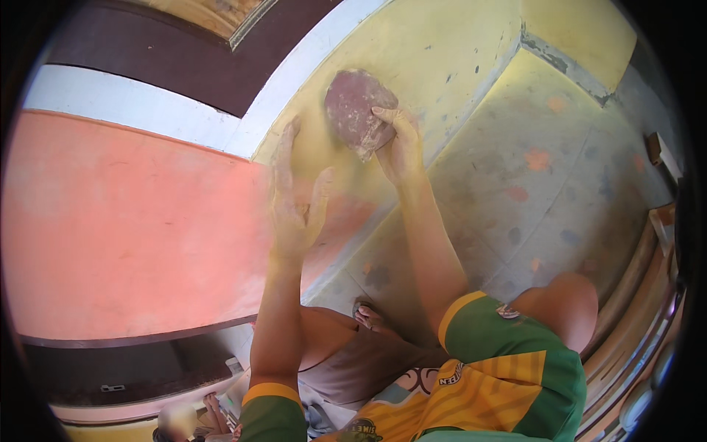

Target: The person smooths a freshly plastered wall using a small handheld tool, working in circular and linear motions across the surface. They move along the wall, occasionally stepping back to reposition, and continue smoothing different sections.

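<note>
A worn, reddish-brown piece of sandpaper (356,107) with pale dust and ragged edges is held up before the yellow wall section (442,48). My right hand (402,146) pinches its right edge, thumb across the front and the other fingers mostly hidden behind it. To the left, my left hand (296,206) is raised with fingers extended and the thumb apart, holding nothing. It appears close to the wall, where the salmon-pink section (132,221) meets the yellow; whether it touches cannot be told. Pale dust coats both hands and forearms.
A white band (132,99) and a dark maroon band (177,51) border the painted sections. Below right lies a grey tiled floor (508,191) with paint spots. Curved brown wooden pieces (626,295) stand at the right edge. Another person (180,423) is at the lower left.
</note>
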### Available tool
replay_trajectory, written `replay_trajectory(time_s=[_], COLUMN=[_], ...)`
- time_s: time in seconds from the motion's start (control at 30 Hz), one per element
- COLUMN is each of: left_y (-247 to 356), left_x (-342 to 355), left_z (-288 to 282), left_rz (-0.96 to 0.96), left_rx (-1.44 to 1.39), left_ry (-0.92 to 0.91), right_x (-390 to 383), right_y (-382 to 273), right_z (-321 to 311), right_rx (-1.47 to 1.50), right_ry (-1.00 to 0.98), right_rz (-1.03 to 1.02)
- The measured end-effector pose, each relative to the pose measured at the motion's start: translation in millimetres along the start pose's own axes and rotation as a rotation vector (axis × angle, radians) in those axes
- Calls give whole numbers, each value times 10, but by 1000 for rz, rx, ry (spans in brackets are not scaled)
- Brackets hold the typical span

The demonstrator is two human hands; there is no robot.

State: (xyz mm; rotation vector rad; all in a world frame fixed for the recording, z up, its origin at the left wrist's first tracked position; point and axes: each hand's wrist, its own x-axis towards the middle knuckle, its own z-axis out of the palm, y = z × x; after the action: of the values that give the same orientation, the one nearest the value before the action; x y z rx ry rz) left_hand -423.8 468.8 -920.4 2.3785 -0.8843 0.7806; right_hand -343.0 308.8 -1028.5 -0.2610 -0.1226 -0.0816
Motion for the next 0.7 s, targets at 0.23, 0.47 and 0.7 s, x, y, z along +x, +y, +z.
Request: replay_trajectory(time_s=[0.23,0.47,0.7], left_y=[-81,35,-124], left_x=[17,115,43], left_z=[326,218,6], left_rz=[-212,-142,-82], left_rx=[-2,65,106], left_ry=[-199,-88,136], right_x=[-103,577,-92], right_y=[76,-352,773], right_z=[181,297,444], right_rx=[-318,-887,-1199], right_ry=[107,242,38], right_rz=[-98,-663,-817])
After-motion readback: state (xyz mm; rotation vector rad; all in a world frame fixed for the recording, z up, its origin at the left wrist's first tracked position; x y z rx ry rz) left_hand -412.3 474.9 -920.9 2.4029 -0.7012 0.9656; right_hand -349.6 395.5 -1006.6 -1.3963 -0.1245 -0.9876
